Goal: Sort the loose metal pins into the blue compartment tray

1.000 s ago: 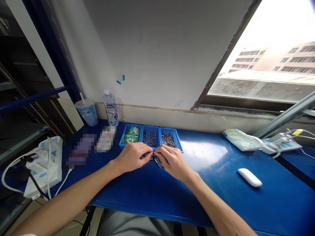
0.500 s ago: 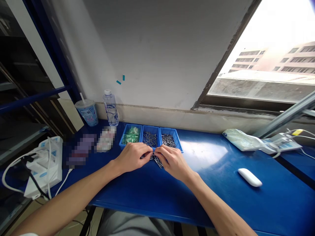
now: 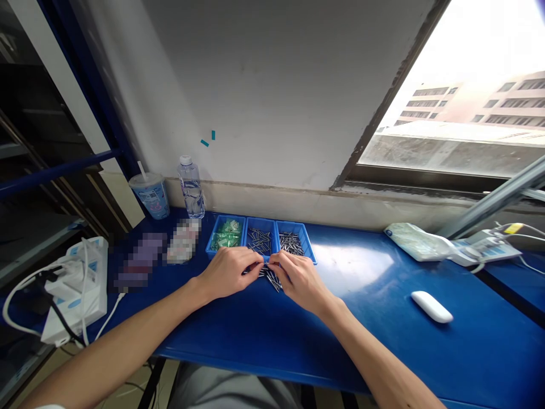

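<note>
Thin steel pins (image 3: 269, 276), light, stiff and likely slippery, lie near the blue tabletop's (image 3: 361, 295) back edge; left hand (image 3: 230, 271) and right hand (image 3: 298, 278) pinch one by its ends.

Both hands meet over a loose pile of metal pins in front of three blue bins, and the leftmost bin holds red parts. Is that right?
Not quite. The head view shows the leftmost bin holding green parts, not red. The rest stands: the left hand and right hand meet over the loose metal pins in front of the three blue bins.
</note>
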Demonstrator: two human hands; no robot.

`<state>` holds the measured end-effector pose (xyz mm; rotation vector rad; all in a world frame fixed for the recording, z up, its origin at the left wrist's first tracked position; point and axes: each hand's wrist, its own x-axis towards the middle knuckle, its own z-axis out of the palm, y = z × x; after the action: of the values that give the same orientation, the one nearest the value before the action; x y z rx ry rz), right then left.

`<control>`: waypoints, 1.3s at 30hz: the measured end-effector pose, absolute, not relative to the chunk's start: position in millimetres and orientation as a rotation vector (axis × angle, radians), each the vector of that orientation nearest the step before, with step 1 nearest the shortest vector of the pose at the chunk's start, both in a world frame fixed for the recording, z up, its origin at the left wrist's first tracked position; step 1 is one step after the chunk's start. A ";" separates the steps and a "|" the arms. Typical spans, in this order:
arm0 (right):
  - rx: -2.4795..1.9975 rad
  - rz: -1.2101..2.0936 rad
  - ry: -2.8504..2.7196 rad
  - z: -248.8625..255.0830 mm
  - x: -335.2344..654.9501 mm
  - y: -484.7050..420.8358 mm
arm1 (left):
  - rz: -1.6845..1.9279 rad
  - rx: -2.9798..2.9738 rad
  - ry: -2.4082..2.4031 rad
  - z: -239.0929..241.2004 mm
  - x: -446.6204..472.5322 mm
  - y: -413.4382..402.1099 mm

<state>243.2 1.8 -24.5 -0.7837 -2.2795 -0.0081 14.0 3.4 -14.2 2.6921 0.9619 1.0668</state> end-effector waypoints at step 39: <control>-0.830 -0.013 -2.292 -24.2 246.8 3.4 | 1.053 2.697 0.986 -11.5 14.2 2.7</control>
<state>246.8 3.4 -24.2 -0.8298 -2.2919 -0.0126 14.2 2.7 -11.5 2.6973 0.9861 1.0527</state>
